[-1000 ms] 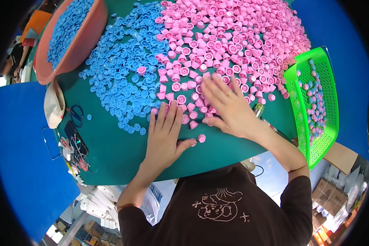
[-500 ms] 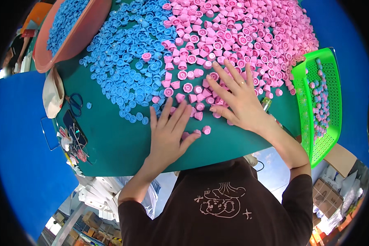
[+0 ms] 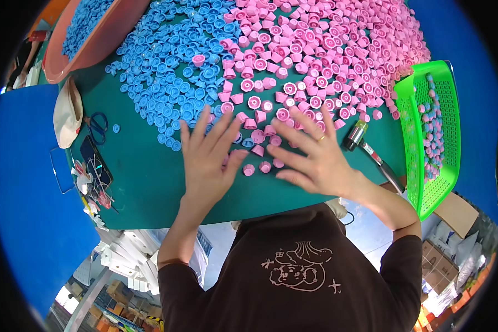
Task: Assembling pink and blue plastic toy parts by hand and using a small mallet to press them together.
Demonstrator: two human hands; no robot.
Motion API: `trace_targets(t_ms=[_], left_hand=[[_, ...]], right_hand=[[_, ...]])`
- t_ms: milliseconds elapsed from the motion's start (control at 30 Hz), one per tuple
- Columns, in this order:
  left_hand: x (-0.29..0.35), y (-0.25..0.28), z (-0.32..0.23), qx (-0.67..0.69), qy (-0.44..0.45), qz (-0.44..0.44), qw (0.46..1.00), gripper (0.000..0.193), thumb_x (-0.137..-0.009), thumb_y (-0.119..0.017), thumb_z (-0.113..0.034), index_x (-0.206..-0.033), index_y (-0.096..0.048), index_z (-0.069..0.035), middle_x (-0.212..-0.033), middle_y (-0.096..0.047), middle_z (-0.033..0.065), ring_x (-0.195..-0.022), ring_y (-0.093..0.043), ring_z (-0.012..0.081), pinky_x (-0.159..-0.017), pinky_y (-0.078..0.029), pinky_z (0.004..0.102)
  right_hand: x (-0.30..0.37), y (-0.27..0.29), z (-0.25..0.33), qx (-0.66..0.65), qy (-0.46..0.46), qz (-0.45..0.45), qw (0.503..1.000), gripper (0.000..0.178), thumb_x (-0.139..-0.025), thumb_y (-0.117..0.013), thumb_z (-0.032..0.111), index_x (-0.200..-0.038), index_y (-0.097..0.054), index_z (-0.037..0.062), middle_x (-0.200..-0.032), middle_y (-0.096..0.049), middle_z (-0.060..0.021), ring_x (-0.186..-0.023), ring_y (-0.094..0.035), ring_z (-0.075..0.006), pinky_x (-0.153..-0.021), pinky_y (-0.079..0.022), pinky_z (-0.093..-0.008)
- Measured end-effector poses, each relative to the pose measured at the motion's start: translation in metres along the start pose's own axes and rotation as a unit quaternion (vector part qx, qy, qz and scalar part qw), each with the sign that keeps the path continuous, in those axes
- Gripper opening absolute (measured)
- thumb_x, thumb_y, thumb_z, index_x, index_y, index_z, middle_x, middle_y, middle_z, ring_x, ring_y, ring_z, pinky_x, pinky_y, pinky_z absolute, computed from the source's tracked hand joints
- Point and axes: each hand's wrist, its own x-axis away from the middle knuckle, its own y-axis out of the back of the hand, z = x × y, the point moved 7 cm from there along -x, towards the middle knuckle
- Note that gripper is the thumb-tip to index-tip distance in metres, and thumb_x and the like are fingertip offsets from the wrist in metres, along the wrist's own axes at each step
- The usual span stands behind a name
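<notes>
Loosely splayed, fingers (image 3: 289,156) flank tapered pink cups (image 3: 265,167).

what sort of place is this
Probably a small workshop: heaps of blue pieces and pink pieces are spread over a green tabletop, a hammer lies nearby, and cardboard boxes show beyond the table's edge.
</notes>
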Motion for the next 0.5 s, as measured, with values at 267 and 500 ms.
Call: trace_targets(t_ms=[267, 500], left_hand=[[0.007, -0.011, -0.005, -0.054, -0.010, 0.026, 0.998, 0.051, -0.089, -0.062, -0.037, -0.131, -0.057, -0.010, -0.143, -0.048, 0.0070, -0.139, -0.031, 0.0359, -0.110, -0.011, 0.0652], [-0.002, -0.017, 0.005, -0.041, 0.000, 0.011, 0.999, 0.057, -0.088, -0.063, -0.041, -0.136, -0.052, -0.012, -0.148, -0.038, 0.0125, -0.140, -0.024, 0.0421, -0.107, -0.014, 0.0678]], right_hand=[[-0.013, -0.030, 0.006, 0.042, -0.042, 0.057, 0.997, 0.062, -0.084, -0.064, 0.045, -0.135, -0.052, 0.0111, -0.149, -0.039, -0.0053, -0.144, -0.023, -0.0321, -0.106, -0.003, -0.0725], [-0.003, -0.022, 0.014, 0.023, 0.003, -0.028, 0.999, 0.048, -0.085, -0.066, 0.041, -0.127, -0.060, 0.0204, -0.151, -0.036, -0.0076, -0.143, -0.023, -0.0345, -0.106, -0.002, -0.0716]])
